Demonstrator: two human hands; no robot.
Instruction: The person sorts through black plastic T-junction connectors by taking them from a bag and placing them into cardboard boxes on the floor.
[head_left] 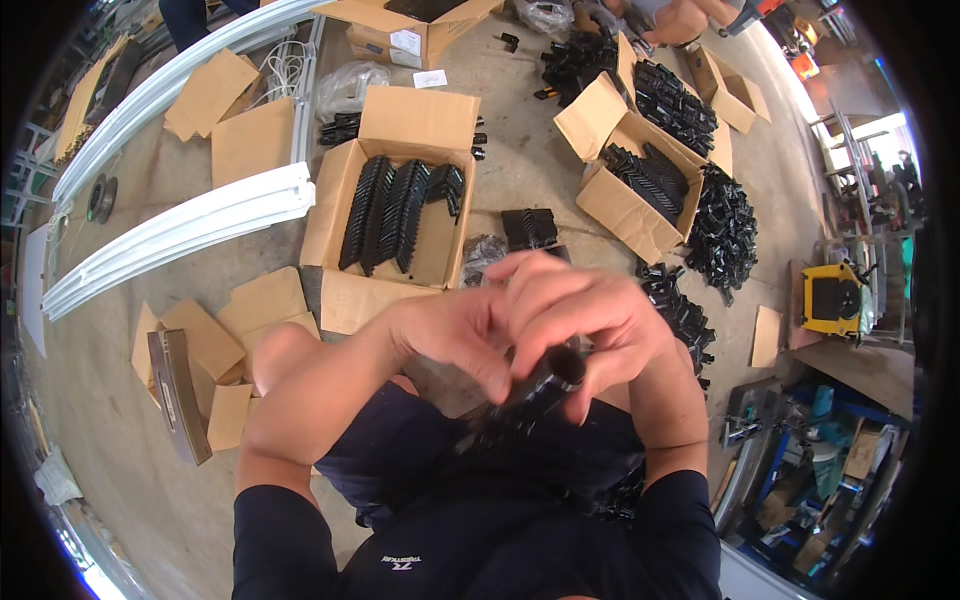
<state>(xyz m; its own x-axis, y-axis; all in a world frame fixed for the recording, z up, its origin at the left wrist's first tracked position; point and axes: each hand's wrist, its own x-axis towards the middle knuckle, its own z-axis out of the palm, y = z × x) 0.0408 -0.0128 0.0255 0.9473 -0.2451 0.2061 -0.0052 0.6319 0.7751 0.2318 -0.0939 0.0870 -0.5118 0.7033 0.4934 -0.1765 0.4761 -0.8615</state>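
Note:
Both of my hands are raised in front of my lap, fingers closed around a black plastic part (540, 388) with a round open end. My left hand (462, 335) pinches it from the left, thumb along its side. My right hand (590, 315) grips it near the round end; some fingers overlap the left hand's. The part's lower portion is smeared by motion. Beyond my hands, an open cardboard box (312, 225) holds neat rows of black parts (385, 215). A small stack of black parts (528, 228) lies on the floor just past my right hand.
A second open carton (622, 222) with black parts stands at the right, beside a loose heap of them (725, 230). White rails (180, 235) and cardboard pieces (215, 340) lie left. A yellow-and-black case (832, 300) sits far right. Another person's hand (680, 20) shows at the top.

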